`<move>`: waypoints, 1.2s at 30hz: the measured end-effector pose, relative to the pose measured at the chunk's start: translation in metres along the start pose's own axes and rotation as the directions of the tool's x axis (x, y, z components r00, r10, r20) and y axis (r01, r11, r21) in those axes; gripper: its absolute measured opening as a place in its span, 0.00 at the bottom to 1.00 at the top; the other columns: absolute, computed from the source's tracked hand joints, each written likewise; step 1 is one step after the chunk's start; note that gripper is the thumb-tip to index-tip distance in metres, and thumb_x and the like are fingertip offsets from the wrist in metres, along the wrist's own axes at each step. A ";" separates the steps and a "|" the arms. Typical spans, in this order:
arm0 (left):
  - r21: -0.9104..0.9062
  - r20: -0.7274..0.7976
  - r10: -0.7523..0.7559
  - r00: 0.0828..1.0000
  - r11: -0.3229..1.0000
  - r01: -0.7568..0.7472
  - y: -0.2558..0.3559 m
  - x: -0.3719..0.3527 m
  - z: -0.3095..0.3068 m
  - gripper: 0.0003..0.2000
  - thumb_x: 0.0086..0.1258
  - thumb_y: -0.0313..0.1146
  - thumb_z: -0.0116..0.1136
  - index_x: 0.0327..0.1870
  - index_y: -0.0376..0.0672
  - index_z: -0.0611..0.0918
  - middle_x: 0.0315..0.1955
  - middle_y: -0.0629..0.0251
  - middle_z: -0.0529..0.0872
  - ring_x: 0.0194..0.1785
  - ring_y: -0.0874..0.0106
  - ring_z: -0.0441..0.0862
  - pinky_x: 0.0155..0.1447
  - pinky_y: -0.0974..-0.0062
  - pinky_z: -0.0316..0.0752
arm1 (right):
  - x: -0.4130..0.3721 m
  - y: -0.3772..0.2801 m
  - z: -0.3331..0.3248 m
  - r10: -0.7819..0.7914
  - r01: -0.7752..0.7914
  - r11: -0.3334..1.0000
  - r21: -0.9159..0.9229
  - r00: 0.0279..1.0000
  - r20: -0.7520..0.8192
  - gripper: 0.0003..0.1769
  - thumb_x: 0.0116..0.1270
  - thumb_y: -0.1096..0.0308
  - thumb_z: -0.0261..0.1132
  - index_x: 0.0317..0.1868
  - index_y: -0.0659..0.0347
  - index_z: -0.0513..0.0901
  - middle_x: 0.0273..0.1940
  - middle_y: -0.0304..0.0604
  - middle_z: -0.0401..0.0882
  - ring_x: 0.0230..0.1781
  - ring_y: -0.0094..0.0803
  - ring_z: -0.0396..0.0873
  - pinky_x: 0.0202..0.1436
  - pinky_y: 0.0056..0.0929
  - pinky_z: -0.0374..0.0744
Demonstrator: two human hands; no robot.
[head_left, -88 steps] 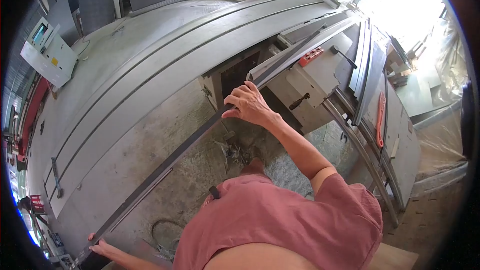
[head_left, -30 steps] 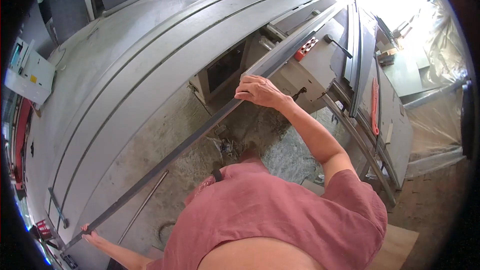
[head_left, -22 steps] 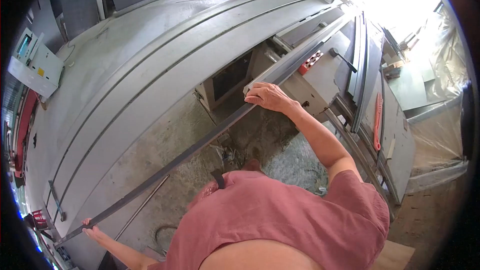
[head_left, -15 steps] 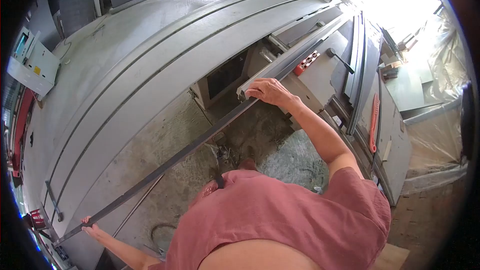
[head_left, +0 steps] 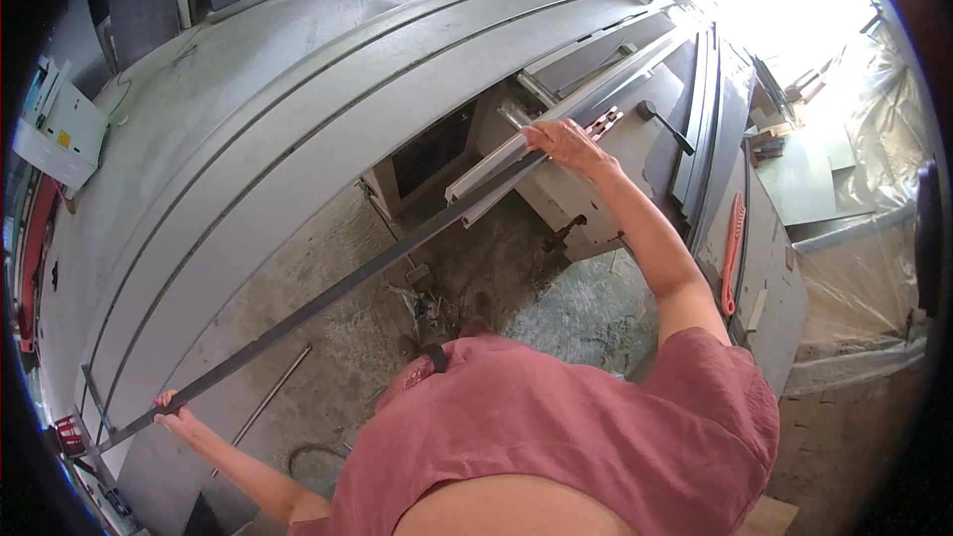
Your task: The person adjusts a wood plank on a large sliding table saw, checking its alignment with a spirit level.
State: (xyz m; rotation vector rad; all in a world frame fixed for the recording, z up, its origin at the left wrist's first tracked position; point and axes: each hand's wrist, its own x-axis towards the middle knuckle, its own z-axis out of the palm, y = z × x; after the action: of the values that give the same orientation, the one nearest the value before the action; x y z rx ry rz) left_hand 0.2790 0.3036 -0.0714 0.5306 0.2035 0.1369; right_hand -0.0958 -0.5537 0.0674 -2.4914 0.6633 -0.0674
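Observation:
A long, narrow dark grey strip (head_left: pixel 347 273) runs diagonally from the lower left up to the machine. Near its lower-left end my left hand (head_left: pixel 175 411) is closed around it. Farther up, my right hand (head_left: pixel 568 144) grips the strip from above, over the end of a light metal rail (head_left: pixel 486 167). The strip's far end is hard to tell apart from the rail and the dark surface behind my hand. Just beyond my right hand a red block with holes (head_left: pixel 604 123) is partly hidden.
A large grey sliding table (head_left: pixel 298 109) with long slots curves along the left. On the right lie a black lever (head_left: pixel 667 127), a red handle (head_left: pixel 735 253) and stacked dark strips (head_left: pixel 700 139). A thin metal rod (head_left: pixel 273 395) is below the strip; plastic sheeting (head_left: pixel 864 268) hangs far right.
My right hand has moved up and away over the rail with the strip. My left hand has shifted slightly up. The view has moved a little too.

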 end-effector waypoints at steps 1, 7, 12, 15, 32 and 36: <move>0.006 0.081 0.042 0.996 0.999 -0.042 -0.006 -0.001 -0.001 0.31 0.69 0.63 0.29 0.33 0.36 0.68 0.24 0.65 0.63 0.28 0.69 0.62 0.33 0.69 0.63 | 0.005 0.008 -0.004 0.002 -0.002 0.999 -0.037 1.000 0.002 0.29 0.70 0.41 0.48 0.36 0.60 0.80 0.32 0.44 0.84 0.37 0.42 0.80 0.43 0.37 0.75; 0.099 -0.091 0.155 0.984 0.984 -0.146 -0.044 -0.055 0.039 0.31 0.70 0.59 0.34 0.41 0.32 0.72 0.25 0.65 0.64 0.29 0.69 0.63 0.34 0.70 0.64 | 0.019 0.042 -0.026 0.081 -0.081 0.997 0.002 0.997 0.015 0.28 0.70 0.43 0.48 0.36 0.61 0.80 0.31 0.42 0.84 0.34 0.37 0.81 0.40 0.36 0.76; 0.053 0.011 0.111 0.994 0.992 -0.112 -0.066 -0.088 0.030 0.36 0.72 0.60 0.24 0.48 0.30 0.74 0.27 0.63 0.66 0.30 0.69 0.64 0.35 0.71 0.65 | 0.027 0.069 -0.047 0.133 -0.131 0.990 -0.057 0.991 0.035 0.27 0.70 0.43 0.47 0.35 0.60 0.79 0.30 0.40 0.84 0.30 0.33 0.81 0.36 0.32 0.79; 0.072 -0.030 0.136 0.990 0.988 -0.133 -0.071 -0.118 0.026 0.35 0.72 0.60 0.24 0.50 0.31 0.73 0.28 0.63 0.65 0.30 0.69 0.63 0.36 0.71 0.65 | 0.031 0.090 -0.055 0.047 -0.045 0.997 -0.057 0.998 0.037 0.27 0.71 0.45 0.47 0.35 0.61 0.79 0.31 0.41 0.84 0.30 0.33 0.83 0.33 0.31 0.80; 0.120 -0.063 0.261 0.963 0.960 -0.252 -0.140 -0.203 0.034 0.27 0.71 0.51 0.43 0.48 0.28 0.71 0.27 0.64 0.65 0.31 0.69 0.62 0.36 0.72 0.64 | 0.039 0.137 -0.098 0.021 0.007 0.966 -0.259 0.994 0.103 0.23 0.71 0.49 0.48 0.40 0.60 0.80 0.36 0.45 0.84 0.41 0.46 0.81 0.48 0.39 0.75; 0.079 0.061 0.258 0.964 0.962 -0.262 -0.156 -0.216 0.049 0.26 0.71 0.50 0.43 0.50 0.29 0.72 0.27 0.65 0.63 0.31 0.69 0.62 0.37 0.71 0.65 | 0.047 0.154 -0.105 -0.024 0.047 0.957 -0.285 0.996 0.084 0.24 0.71 0.49 0.47 0.42 0.60 0.80 0.37 0.46 0.84 0.43 0.46 0.80 0.49 0.39 0.74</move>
State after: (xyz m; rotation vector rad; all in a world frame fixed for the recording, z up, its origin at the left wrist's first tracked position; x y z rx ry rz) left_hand 0.0921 0.1069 -0.0762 0.6451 0.0894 0.3722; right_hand -0.1426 -0.7402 0.0710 -2.7680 0.6326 0.1243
